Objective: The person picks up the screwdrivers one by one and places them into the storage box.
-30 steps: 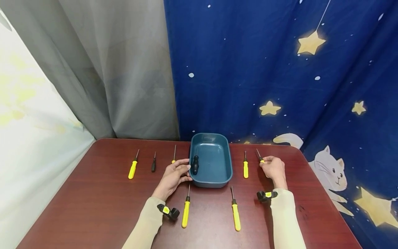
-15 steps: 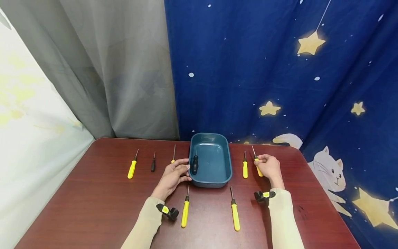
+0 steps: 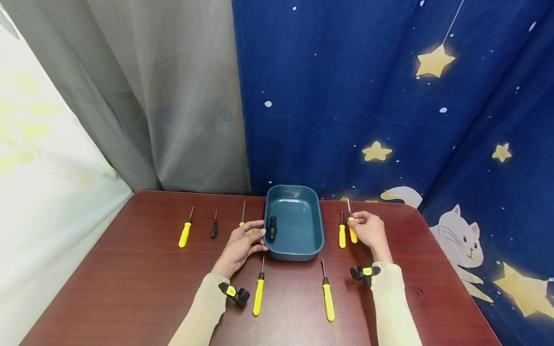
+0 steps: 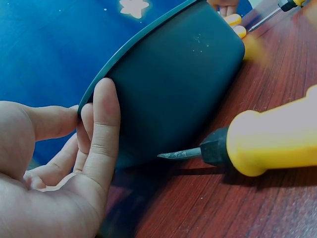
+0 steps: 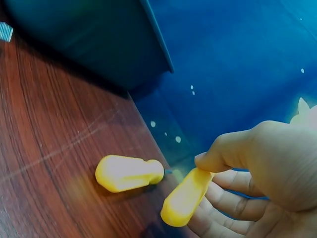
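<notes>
My left hand (image 3: 238,244) holds the left rim of a blue-green plastic bin (image 3: 298,228). Thumb and fingers pinch that rim in the left wrist view. Inside the bin, along its left wall, lies a black screwdriver (image 3: 271,228). To the right of the bin, my right hand (image 3: 372,230) pinches a yellow-handled screwdriver (image 3: 352,234) between thumb and fingers, its shaft pointing away from me. Just left of it another yellow screwdriver (image 3: 342,236) lies on the table; the right wrist view shows both handles (image 5: 187,198) close together.
Two yellow screwdrivers (image 3: 258,295) (image 3: 328,300) lie in front of the bin. Left of it are a yellow screwdriver (image 3: 184,235), a small black one (image 3: 214,229) and one partly behind my left hand (image 3: 243,214). Curtains (image 3: 303,120) hang behind the reddish-brown table (image 3: 143,278).
My right hand has brought the yellow screwdriver leftward, beside the one lying nearer the bin, and its shaft has turned more upright in the head view. The left hand has stayed at the bin.
</notes>
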A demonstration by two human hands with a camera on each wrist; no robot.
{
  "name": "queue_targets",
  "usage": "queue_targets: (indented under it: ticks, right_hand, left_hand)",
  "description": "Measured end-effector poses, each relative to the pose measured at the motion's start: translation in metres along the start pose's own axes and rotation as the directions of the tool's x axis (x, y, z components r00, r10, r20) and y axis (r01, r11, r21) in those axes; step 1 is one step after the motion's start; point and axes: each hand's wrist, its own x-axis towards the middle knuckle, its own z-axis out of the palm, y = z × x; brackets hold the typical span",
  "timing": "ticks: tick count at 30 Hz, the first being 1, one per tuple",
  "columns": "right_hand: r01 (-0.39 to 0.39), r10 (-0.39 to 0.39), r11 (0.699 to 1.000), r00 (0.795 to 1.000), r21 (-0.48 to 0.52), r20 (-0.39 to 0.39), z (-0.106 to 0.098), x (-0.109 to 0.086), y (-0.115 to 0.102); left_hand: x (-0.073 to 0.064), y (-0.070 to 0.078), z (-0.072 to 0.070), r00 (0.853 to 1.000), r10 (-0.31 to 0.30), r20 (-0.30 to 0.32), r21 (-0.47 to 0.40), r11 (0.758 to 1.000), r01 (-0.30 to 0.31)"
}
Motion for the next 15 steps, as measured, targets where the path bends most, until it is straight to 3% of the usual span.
queue_targets:
  ticks: [15]
  right_hand:
    - [0.029,-0.027,0.996,0.999,0.083,-0.020,0.0030,0.0000,-0.0107]
  left_hand:
    - [0.0012,-0.0032,0.0013,1.000,0.001,-0.023,-0.003,1.000,-0.001]
